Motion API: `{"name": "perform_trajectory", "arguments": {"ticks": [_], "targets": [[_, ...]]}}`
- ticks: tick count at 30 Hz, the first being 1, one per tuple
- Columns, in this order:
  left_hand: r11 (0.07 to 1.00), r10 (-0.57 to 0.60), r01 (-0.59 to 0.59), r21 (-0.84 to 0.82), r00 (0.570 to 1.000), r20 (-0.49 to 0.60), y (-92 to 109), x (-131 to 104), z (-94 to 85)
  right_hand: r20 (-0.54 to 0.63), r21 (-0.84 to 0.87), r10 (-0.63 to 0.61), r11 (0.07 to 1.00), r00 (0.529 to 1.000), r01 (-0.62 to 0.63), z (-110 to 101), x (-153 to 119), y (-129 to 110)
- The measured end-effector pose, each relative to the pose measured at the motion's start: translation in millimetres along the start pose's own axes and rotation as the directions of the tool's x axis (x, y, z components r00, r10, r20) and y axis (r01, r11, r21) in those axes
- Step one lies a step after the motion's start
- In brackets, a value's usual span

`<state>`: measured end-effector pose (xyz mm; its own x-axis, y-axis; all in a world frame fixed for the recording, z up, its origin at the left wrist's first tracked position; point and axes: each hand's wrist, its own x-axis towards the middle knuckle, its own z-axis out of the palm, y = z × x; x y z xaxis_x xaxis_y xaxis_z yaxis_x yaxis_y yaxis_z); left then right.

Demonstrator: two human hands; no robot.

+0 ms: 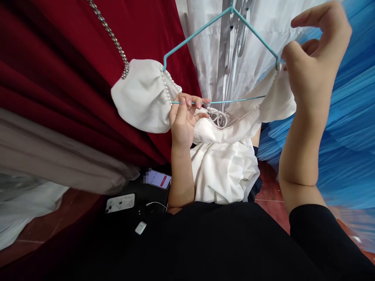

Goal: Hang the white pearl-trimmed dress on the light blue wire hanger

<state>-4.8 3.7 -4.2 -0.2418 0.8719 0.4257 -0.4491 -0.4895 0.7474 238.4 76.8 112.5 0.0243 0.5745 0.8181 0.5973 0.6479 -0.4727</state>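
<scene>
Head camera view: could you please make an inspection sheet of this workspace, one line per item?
Surface: black surface, material unclear, low at left.
Job's things: white fabric garment with pearl-like trim; slim light-blue triangular hanger at its neckline.
Clutter: smartphone with lit screen; white-backed phone; small white rounded case.
Hands: left hand holds the hanger's lower bar; right hand is raised near the hanger's right end, thumb and forefinger apart, contact unclear.
Cables: thin white cable near the lit phone.
Surroundings: dark-red curtain, left; white drapes, behind; layered blue fabric, right.
</scene>
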Motion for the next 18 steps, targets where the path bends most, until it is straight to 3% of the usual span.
{"name": "perform_trajectory", "arguments": {"ticks": [3, 5, 6, 8, 10, 11, 14, 18], "targets": [[1.000, -0.002, 0.002, 0.000, 1.000, 0.003, 1, 0, -1.1, -0.164, 0.145, -0.129, 0.978, 0.978, 0.153, 7, -15, -11], [1.000, -0.007, 0.007, -0.009, 1.000, 0.017, 1, 0, -0.8, -0.213, 0.216, -0.204, 0.944, 0.956, 0.249, 14, -35, -17], [1.000, -0.010, 0.010, -0.011, 1.000, 0.023, 1, 0, -0.4, -0.176, 0.233, -0.236, 0.933, 0.956, 0.273, 18, -47, -18], [1.000, -0.014, 0.014, -0.003, 1.000, 0.023, 0, -1, 0.2, 0.034, 0.209, -0.314, 0.931, 0.949, 0.300, 30, -74, -19], [1.000, -0.015, 0.015, 0.018, 1.000, 0.010, -1, -1, -0.6, 0.243, 0.131, -0.366, 0.930, 0.898, 0.344, 45, -99, -16], [0.999, -0.019, 0.019, 0.029, 1.000, 0.009, -2, -1, -1.7, 0.289, 0.071, -0.366, 0.930, 0.885, 0.361, 52, -110, -14], [0.998, -0.031, 0.029, 0.051, 0.999, 0.035, -4, 0, -7.3, 0.232, -0.055, -0.337, 0.932, 0.913, 0.358, 70, -130, -10], [0.988, -0.046, 0.043, 0.151, 0.999, 0.016, 3, -4, -16.2, 0.160, -0.041, -0.250, 0.965, 0.955, 0.260, 82, -136, -19]]}}
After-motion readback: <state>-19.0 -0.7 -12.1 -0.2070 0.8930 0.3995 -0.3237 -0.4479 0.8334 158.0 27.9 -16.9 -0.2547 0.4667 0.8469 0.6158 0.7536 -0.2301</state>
